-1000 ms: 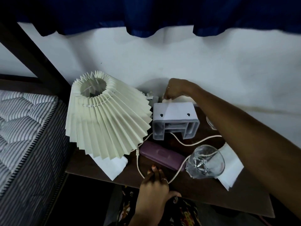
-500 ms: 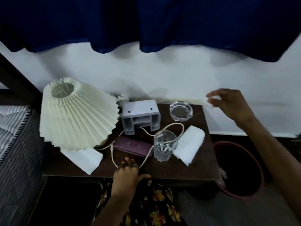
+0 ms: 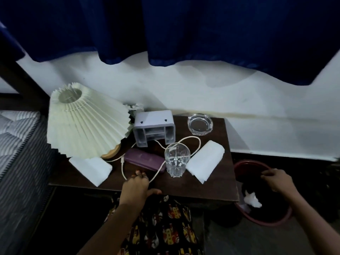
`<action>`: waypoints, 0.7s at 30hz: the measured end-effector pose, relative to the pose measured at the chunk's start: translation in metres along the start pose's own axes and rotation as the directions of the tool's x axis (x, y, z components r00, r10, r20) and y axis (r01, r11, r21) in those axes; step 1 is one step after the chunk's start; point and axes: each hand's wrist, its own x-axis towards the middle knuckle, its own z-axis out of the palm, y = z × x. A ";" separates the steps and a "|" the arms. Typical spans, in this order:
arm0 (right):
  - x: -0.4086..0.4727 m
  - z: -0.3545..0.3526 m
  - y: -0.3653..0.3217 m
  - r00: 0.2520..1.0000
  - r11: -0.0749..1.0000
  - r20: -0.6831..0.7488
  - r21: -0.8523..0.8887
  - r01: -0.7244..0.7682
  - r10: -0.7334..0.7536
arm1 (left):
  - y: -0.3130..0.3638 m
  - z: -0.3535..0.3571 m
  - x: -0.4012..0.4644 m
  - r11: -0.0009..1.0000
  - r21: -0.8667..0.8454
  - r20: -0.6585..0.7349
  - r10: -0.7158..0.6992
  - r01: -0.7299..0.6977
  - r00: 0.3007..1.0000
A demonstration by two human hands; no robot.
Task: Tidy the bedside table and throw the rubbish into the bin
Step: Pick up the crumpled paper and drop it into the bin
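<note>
The dark wooden bedside table (image 3: 202, 188) carries two folded white tissues, one at the front left (image 3: 91, 168) and one at the right (image 3: 205, 163). A drinking glass (image 3: 176, 160), a purple case (image 3: 144, 161), a white cable (image 3: 195, 144), a grey plastic holder (image 3: 153, 127) and a glass ashtray (image 3: 200, 123) also sit on it. My left hand (image 3: 137, 186) rests on the table's front edge, fingers on the top. My right hand (image 3: 276, 179) hovers over the red bin (image 3: 265, 220), fingers loosely spread and empty. Crumpled white paper (image 3: 253, 199) lies inside the bin.
A cream pleated lamp (image 3: 84, 120) stands tilted at the table's back left, with crumpled paper (image 3: 136, 108) behind it. A striped mattress (image 3: 14, 140) and dark bed frame lie to the left. Blue curtains (image 3: 184, 34) hang over the white wall.
My right hand moved from behind the grey holder, right past the table and down over the bin; white paper now lies in the bin. My left hand stayed at the front edge.
</note>
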 end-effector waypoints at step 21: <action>-0.008 0.068 -0.411 0.566 0.569 0.223 -0.060 0.820 -0.793 | -0.004 -0.019 0.018 0.992 -0.043 0.243 0.126 -0.119 0.962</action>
